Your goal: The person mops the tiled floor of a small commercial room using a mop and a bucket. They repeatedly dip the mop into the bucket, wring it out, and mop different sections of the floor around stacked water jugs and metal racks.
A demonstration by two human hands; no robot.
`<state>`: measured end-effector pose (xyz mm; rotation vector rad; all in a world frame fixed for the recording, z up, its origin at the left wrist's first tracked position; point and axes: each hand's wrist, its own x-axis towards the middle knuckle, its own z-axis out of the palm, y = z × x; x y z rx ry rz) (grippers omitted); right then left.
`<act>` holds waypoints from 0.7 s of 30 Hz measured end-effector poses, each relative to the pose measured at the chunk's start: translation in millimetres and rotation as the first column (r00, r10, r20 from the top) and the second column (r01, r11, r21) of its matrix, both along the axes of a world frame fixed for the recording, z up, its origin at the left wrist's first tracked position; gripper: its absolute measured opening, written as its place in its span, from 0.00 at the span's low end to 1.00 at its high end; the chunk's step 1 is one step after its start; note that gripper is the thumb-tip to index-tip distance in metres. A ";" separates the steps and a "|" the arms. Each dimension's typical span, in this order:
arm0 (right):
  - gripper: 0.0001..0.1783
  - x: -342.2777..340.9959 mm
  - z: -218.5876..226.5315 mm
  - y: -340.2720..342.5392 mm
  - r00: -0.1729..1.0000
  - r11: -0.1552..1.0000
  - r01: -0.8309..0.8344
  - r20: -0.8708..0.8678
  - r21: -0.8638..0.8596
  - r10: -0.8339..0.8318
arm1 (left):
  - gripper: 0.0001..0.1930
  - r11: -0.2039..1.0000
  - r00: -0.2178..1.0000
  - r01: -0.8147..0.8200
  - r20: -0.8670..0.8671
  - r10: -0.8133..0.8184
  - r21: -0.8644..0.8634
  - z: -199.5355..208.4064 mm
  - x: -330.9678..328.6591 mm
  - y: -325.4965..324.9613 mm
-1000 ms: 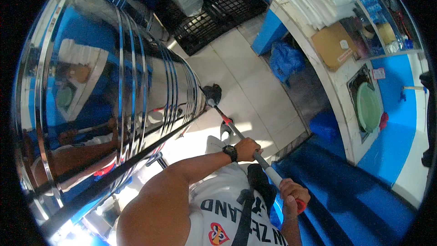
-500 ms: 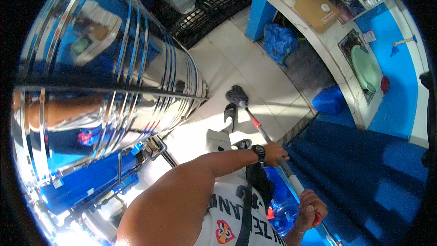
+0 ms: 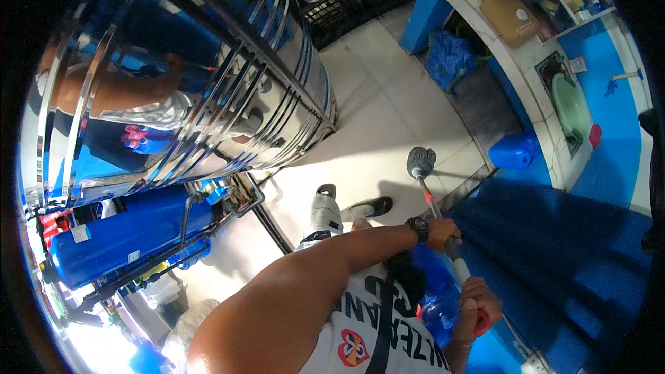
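Note:
A mop with a grey shaggy head (image 3: 420,162) rests on the pale tiled floor, ahead and to the right of my feet. Its grey pole (image 3: 458,266) has a red section near the head and runs back toward me on a slant. My left hand (image 3: 442,233), below a black wristwatch, is wrapped around the pole's middle. Closer to my body, my right hand (image 3: 479,308) closes around the upper part, where a red piece (image 3: 483,323) shows beside the fingers. Both hands hold the one pole.
A shiny steel tank (image 3: 277,104) with bars stands at left, above a blue cylinder (image 3: 131,228) with pipes. A tiled counter (image 3: 478,38) curves along the right, with a green basin (image 3: 569,107). A blue jug (image 3: 514,150) and blue bag (image 3: 449,61) lie below. Black crates (image 3: 357,3) stand far.
The mop head has swung right across the floor, away from beside my foot. My hands have moved slightly with the pole, and my feet and view have shifted.

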<state>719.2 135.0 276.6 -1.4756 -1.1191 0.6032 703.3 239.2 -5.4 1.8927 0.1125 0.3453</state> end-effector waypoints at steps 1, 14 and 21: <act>0.19 -5.2 1.9 0.4 1.000 1.000 -0.013 -0.015 0.015 0.013 | 0.11 1.000 1.000 -0.013 -0.024 0.013 -0.015 0.6 -11.1 -1.8; 0.24 -168.7 1.4 3.9 0.934 0.971 -0.203 -0.273 0.124 0.230 | 0.10 0.981 0.948 -0.186 -0.271 0.166 -0.050 18.1 -250.8 -5.9; 0.18 -216.8 -37.7 -29.4 0.909 0.963 -0.212 -0.328 0.168 0.257 | 0.10 0.974 0.870 -0.214 -0.439 0.223 0.071 -0.7 -342.0 -24.6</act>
